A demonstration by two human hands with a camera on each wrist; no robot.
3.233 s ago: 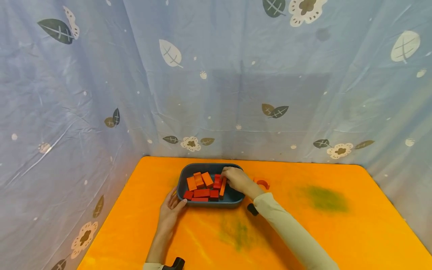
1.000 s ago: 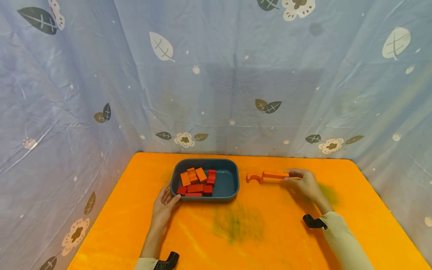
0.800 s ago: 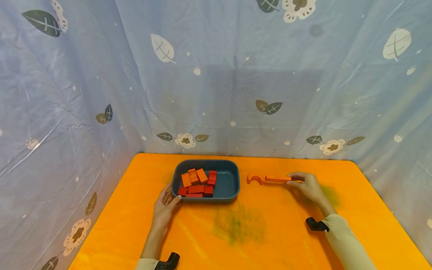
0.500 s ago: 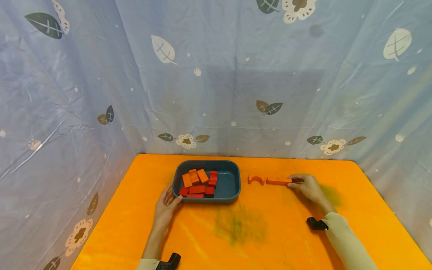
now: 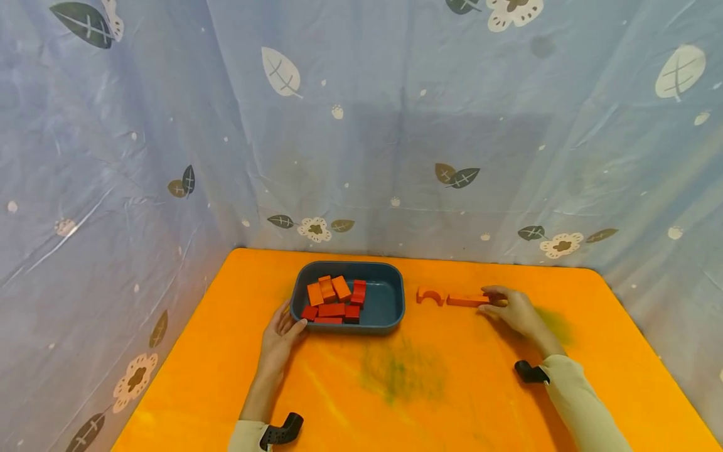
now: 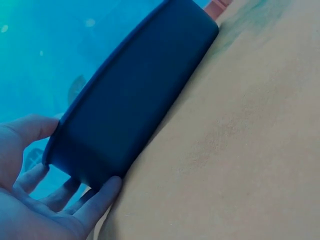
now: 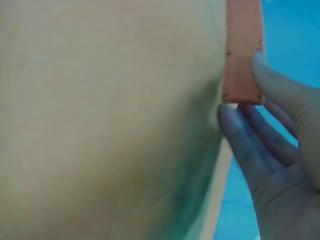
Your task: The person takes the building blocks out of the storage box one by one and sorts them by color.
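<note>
A long orange block (image 5: 465,300) lies flat on the orange table (image 5: 350,402), right of a small orange arch block (image 5: 430,295). My right hand (image 5: 490,300) pinches the long block's right end. In the right wrist view my thumb lies on the block (image 7: 243,50) and the fingers (image 7: 240,140) sit at its end. A dark blue tray (image 5: 397,294) holds several red and orange blocks (image 5: 333,301) in its left half. My left hand (image 5: 289,323) rests on the tray's front left corner, its fingers (image 6: 30,130) straight along the tray wall (image 6: 135,95).
A blue leaf-print curtain (image 5: 395,138) closes off the table's back and left sides. Green smudges (image 5: 401,370) mark the tabletop in front of the tray and near my right wrist. Black wrist mounts (image 5: 531,371) sit on both forearms.
My right hand took the long block out of the tray, carried it to the right of the arch block and lowered it onto the table. The left hand has stayed at the tray.
</note>
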